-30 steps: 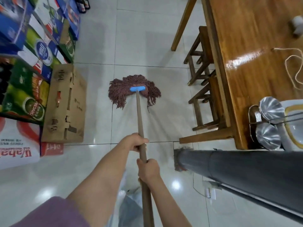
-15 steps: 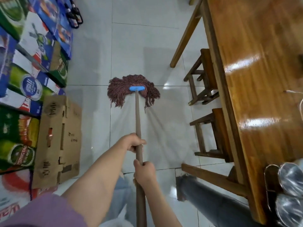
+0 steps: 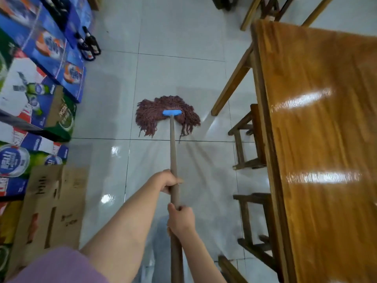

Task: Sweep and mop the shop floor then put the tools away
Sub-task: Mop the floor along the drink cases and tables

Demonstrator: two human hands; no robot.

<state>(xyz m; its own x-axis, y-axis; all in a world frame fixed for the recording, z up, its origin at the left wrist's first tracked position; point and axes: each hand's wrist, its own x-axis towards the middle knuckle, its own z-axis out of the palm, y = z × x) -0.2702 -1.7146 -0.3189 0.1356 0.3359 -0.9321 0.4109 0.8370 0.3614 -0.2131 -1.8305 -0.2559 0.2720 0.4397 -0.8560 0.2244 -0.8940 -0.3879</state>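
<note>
Both hands, left hand (image 3: 166,180) and right hand (image 3: 180,218), are gripping the brown wooden mop handle (image 3: 173,152). The reddish stringy mop head (image 3: 151,115) is wetting the white tile floor (image 3: 179,74) mid-frame; mopping is unfinished, tools not away.

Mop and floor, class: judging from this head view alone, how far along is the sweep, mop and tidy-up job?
Done: a wet sheen on the tiles trails behind the mop head. No sweeping shows. In hand: the left hand and right hand grip the mop handle, strands flat on the floor. Left: the tiles ahead look unmopped, and the mop is not put away.
</note>
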